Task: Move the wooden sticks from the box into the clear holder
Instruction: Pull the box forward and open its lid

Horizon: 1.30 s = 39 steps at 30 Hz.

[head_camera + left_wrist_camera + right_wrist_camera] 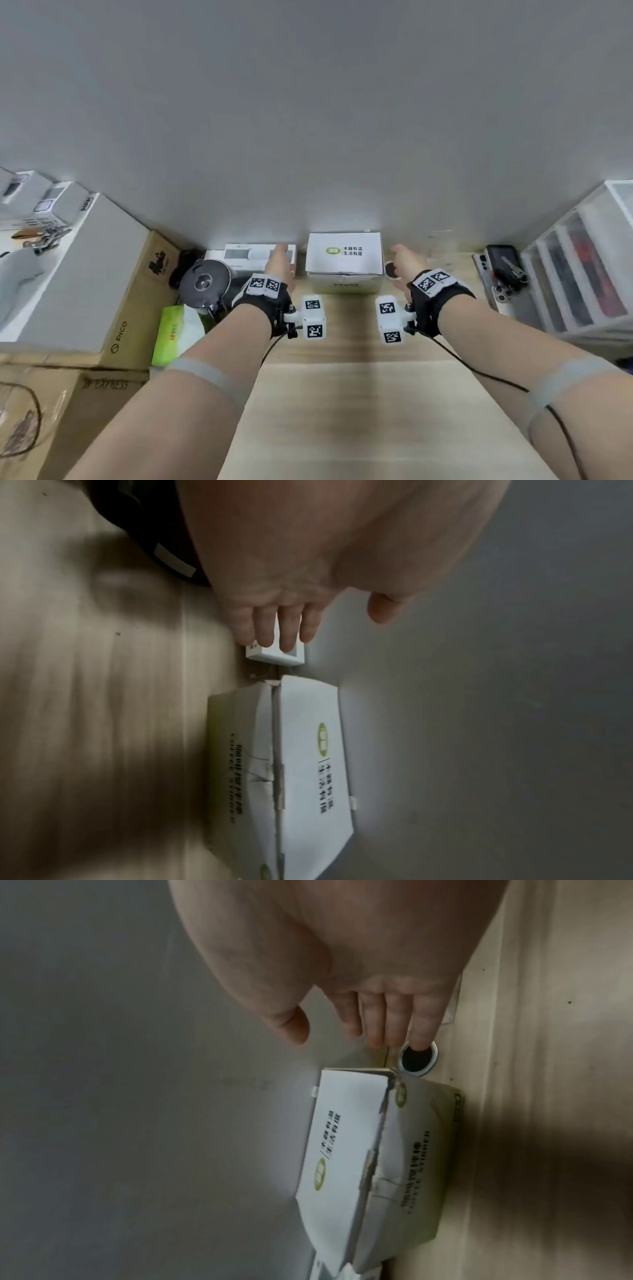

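Both hands are out in front and reaching toward the white box [344, 255], which sits closed on the wooden table [342, 394] right against the grey wall [308, 120]. The left hand [281, 262] comes in on the box's left side, fingers [287, 631] straight and loosely together, thumb spread away, holding nothing; from the left wrist view the fingertips lie over a smaller white carton [276, 656] that stands just left of the box, though whether they touch it cannot be told. The right hand [406, 258] arrives on the box's right side, equally spread, fingers [394, 1020] extended, thumb apart, nothing in it. Its little finger hangs over a round metal-rimmed hole [418, 1058] in the table, just right of the box. Neither hand touches the box. The lid is down, so the sticks are hidden, and no clear holder can be made out for certain.

Left of the box sit a round metal lid [205, 279], a green tissue pack [174, 334] and stacked cardboard cartons [102, 308]. Well to the right of the box stand translucent drawer units [582, 267], with a phone [503, 263] beside them.
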Motion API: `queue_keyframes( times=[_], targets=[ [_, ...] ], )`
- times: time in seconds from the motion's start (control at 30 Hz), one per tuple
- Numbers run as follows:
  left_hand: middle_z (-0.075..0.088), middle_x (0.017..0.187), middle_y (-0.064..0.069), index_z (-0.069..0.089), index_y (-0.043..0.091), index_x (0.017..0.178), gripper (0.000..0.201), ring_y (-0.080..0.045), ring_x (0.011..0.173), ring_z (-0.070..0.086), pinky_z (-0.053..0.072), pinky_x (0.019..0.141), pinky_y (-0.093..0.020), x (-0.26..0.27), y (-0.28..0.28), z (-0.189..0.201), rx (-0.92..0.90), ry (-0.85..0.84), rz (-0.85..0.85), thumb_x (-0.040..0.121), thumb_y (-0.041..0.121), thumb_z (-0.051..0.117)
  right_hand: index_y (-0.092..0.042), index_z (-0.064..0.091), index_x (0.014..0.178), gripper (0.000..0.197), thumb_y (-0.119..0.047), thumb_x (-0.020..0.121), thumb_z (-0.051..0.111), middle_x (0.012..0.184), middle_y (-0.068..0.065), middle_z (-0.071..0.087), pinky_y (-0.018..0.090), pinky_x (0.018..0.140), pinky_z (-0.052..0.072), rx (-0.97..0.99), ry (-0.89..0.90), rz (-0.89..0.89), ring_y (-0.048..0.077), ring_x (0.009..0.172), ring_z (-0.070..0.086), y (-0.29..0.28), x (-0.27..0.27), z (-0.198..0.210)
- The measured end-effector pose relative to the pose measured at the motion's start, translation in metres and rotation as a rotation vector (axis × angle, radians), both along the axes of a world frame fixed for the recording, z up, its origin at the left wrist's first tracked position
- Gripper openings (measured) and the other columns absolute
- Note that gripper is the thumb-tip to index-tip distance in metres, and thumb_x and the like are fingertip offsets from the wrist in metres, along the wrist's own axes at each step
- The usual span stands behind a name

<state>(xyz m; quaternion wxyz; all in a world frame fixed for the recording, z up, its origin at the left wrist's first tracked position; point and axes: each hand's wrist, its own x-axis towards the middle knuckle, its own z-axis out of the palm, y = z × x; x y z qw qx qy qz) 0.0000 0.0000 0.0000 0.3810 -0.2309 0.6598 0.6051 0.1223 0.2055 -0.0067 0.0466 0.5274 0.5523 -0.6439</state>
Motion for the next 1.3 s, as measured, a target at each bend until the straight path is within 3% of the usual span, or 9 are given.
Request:
queue_keyframes(
  times=[0.1, 0.23, 0.33, 0.5, 0.63, 0.77, 0.9, 1.1, 1.3],
  targets=[
    [0.039, 0.157, -0.002, 0.034, 0.016, 0.156, 0.072, -0.017, 0.149, 0.03, 0.021, 0.121, -0.04, 0.004, 0.01, -0.004, -0.017, -0.013, -0.062, 0.096, 0.054, 0.041, -0.015, 0.054, 0.08, 0.023, -0.035, 0.09, 0.049, 0.096, 0.007, 0.061, 0.049, 0.105, 0.042, 0.016, -0.03, -0.009, 0.029, 0.102, 0.056, -0.001, -0.009, -0.013],
    [0.061, 0.119, 0.004, 0.057, 0.02, 0.12, 0.039, -0.013, 0.11, 0.054, 0.035, 0.099, -0.036, 0.006, 0.016, -0.018, 0.039, -0.046, -0.041, 0.101, 0.049, 0.04, -0.016, 0.055, 0.091, 0.024, -0.039, 0.092, 0.05, 0.104, 0.008, 0.057, 0.05, 0.108, 0.04, 0.012, -0.02, 0.027, 0.029, 0.108, 0.054, -0.003, -0.016, -0.029],
    [0.064, 0.129, 0.004, 0.057, 0.019, 0.125, 0.039, -0.015, 0.123, 0.055, 0.036, 0.108, -0.039, 0.006, 0.017, -0.021, 0.026, -0.028, -0.038, 0.102, 0.046, 0.041, -0.017, 0.048, 0.073, 0.027, -0.034, 0.094, 0.051, 0.082, 0.003, 0.051, 0.05, 0.105, 0.043, 0.033, -0.022, 0.032, 0.026, 0.097, 0.05, -0.004, -0.018, -0.027],
    [0.07, 0.121, -0.001, 0.069, 0.023, 0.104, 0.026, -0.019, 0.119, 0.06, 0.046, 0.104, -0.045, 0.01, 0.011, -0.021, -0.067, -0.014, -0.11, 0.096, 0.038, 0.049, -0.014, 0.055, 0.079, 0.025, -0.034, 0.094, 0.049, 0.088, 0.007, 0.058, 0.053, 0.101, 0.047, 0.012, -0.019, 0.072, 0.03, 0.097, 0.059, -0.006, -0.01, -0.024],
    [0.069, 0.109, 0.001, 0.065, 0.02, 0.114, 0.03, -0.02, 0.103, 0.064, 0.051, 0.087, -0.04, 0.016, -0.002, -0.018, -0.163, -0.014, -0.158, 0.091, 0.038, 0.056, -0.011, 0.058, 0.091, 0.026, -0.035, 0.093, 0.048, 0.093, 0.011, 0.065, 0.048, 0.096, 0.05, -0.003, -0.045, 0.135, 0.028, 0.086, 0.061, -0.014, 0.001, -0.023],
    [0.069, 0.117, -0.009, 0.06, 0.013, 0.126, 0.062, -0.033, 0.1, 0.07, 0.052, 0.093, -0.046, 0.011, -0.026, -0.05, -0.221, -0.054, -0.204, 0.07, 0.039, 0.066, -0.002, 0.061, 0.104, 0.044, -0.042, 0.09, 0.049, 0.093, 0.015, 0.069, 0.034, 0.072, 0.051, -0.043, -0.09, 0.212, 0.031, 0.08, 0.066, -0.027, 0.017, -0.025],
    [0.064, 0.098, -0.014, 0.057, 0.006, 0.114, 0.03, -0.029, 0.077, 0.063, 0.049, 0.065, -0.031, 0.049, -0.045, -0.016, -0.232, -0.068, -0.241, 0.092, 0.026, 0.053, -0.003, 0.064, 0.097, 0.056, -0.053, 0.079, 0.051, 0.093, 0.017, 0.072, 0.047, 0.089, 0.053, -0.048, -0.129, 0.278, 0.039, 0.09, 0.07, -0.043, 0.04, -0.049],
    [0.069, 0.104, -0.016, 0.057, 0.003, 0.13, 0.051, -0.031, 0.083, 0.064, 0.051, 0.069, -0.035, 0.08, -0.073, -0.011, -0.315, -0.11, -0.364, 0.091, 0.035, 0.051, -0.004, 0.065, 0.092, 0.044, -0.044, 0.088, 0.047, 0.088, 0.015, 0.069, 0.039, 0.08, 0.052, -0.002, -0.184, 0.374, 0.034, 0.08, 0.067, -0.081, 0.076, -0.027],
    [0.06, 0.084, -0.012, 0.057, 0.002, 0.109, 0.035, -0.025, 0.066, 0.055, 0.044, 0.061, -0.031, 0.101, -0.093, -0.005, -0.34, -0.103, -0.387, 0.096, 0.034, 0.05, 0.0, 0.065, 0.102, 0.047, -0.041, 0.095, 0.042, 0.098, 0.019, 0.07, 0.036, 0.077, 0.049, 0.034, -0.229, 0.369, 0.034, 0.09, 0.068, -0.103, 0.097, -0.014]
  ],
)
